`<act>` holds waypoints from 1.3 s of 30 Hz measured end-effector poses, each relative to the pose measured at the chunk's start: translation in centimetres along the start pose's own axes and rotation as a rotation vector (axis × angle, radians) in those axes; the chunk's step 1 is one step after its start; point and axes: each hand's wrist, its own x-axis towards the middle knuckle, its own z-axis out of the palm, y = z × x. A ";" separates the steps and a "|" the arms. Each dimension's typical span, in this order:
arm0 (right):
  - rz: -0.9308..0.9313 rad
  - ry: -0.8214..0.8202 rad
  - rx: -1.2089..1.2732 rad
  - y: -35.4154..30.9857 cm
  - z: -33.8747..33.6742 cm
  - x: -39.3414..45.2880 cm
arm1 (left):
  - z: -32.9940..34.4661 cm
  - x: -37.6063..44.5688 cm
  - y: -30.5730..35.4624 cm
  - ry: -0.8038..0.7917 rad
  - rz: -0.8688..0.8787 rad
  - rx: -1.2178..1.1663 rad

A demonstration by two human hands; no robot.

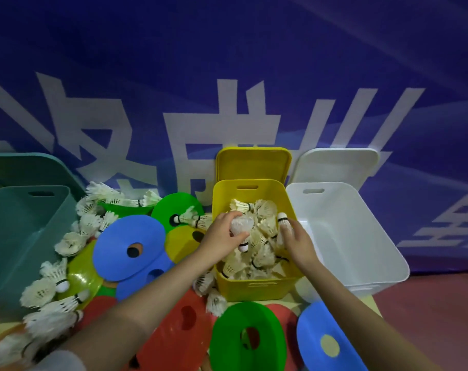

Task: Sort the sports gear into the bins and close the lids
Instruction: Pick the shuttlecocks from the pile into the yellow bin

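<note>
We looked down on a pale yellowish worktop (372,301), most of it buried under gear, with a dull red floor (428,314) showing past its right edge. Behind everything hung a blue banner (227,62) printed with large white characters, filling the whole back of the view. Three open bins stood along the back: a teal bin (19,236) at the left, a yellow bin (254,287) in the middle and a white bin (361,236) touching it on the right. A teal lid (27,164), a yellow lid (253,163) and a white lid (337,162) each leaned upright behind their own bin against the banner. The yellow bin was heaped with feather shuttlecocks (265,253), while the white bin held nothing we could see. Our left hand (222,239) reached over the yellow bin's near-left side, its fingers (238,238) curled around a white shuttlecock (239,228) with the cork pointing down. Our right hand (298,239) was over the same bin, its fingers loosely bent around another shuttlecock (282,219) held cork up. Loose shuttlecocks (51,285) lay scattered between the teal bin and the yellow one, mixed with flat disc cones: a blue cone (126,236), a green cone (246,336), a red cone (179,336) and a second blue cone (326,341) at the near right.
</note>
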 end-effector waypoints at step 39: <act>-0.304 -0.265 -0.018 -4.9 10.6 -15.9 | -7.9 -14.9 -11.7 0.263 -0.027 0.021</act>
